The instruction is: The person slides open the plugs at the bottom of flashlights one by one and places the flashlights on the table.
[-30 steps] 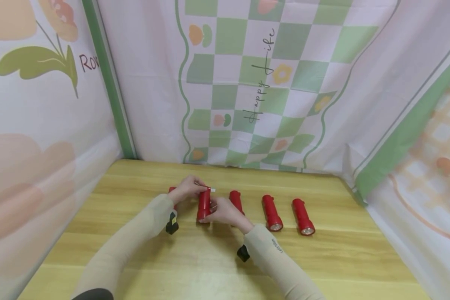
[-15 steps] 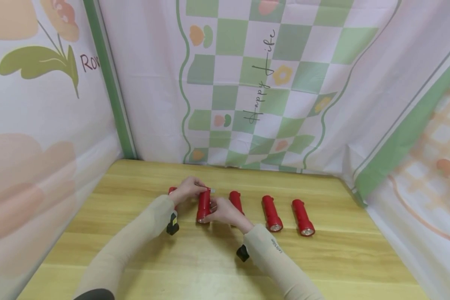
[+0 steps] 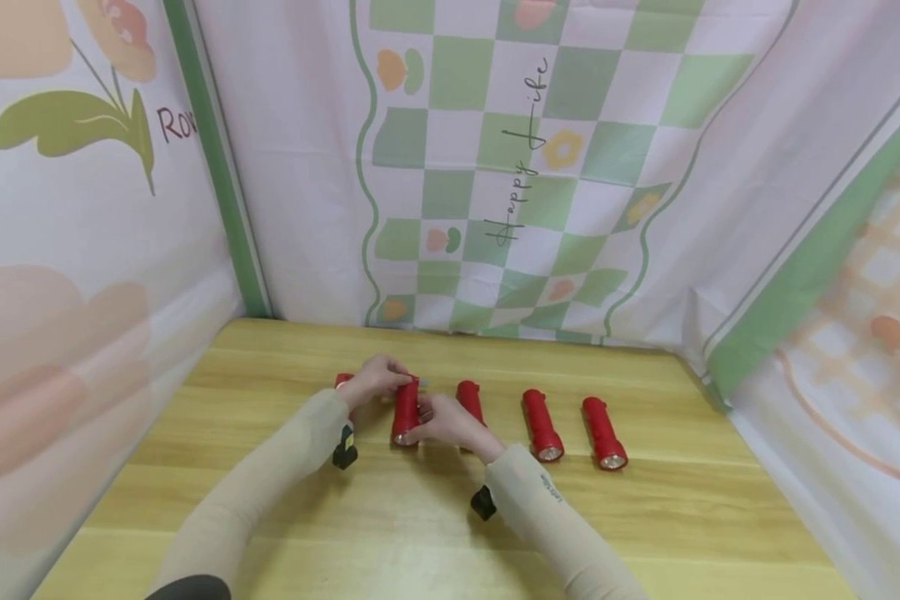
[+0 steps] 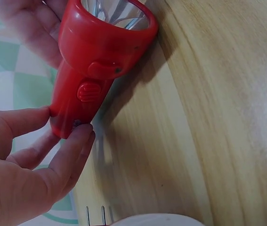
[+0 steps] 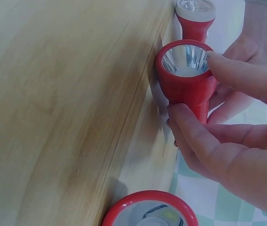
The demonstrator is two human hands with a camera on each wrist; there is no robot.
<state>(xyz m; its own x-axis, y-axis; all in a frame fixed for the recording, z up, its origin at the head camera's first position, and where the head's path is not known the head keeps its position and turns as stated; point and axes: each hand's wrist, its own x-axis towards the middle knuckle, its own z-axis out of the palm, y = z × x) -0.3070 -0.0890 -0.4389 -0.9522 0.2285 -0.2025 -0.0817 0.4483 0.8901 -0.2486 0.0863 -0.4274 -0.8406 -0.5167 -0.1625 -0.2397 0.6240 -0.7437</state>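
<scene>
On backdrop "Happy life"; both hands, left hand & right hand, grip red torch

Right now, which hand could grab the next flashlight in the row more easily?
Probably the right hand: it grips the held flashlight beside the next flashlight. The left hand pinches the tail on the far side.

Readable text: 3 spots, all in head view.
"Happy Life" in script on green-white checked backdrop cloth; "Ro…" cut off by green stripe on left flowered cloth panel; tiny print on beige right sleeve, illegible.
</scene>
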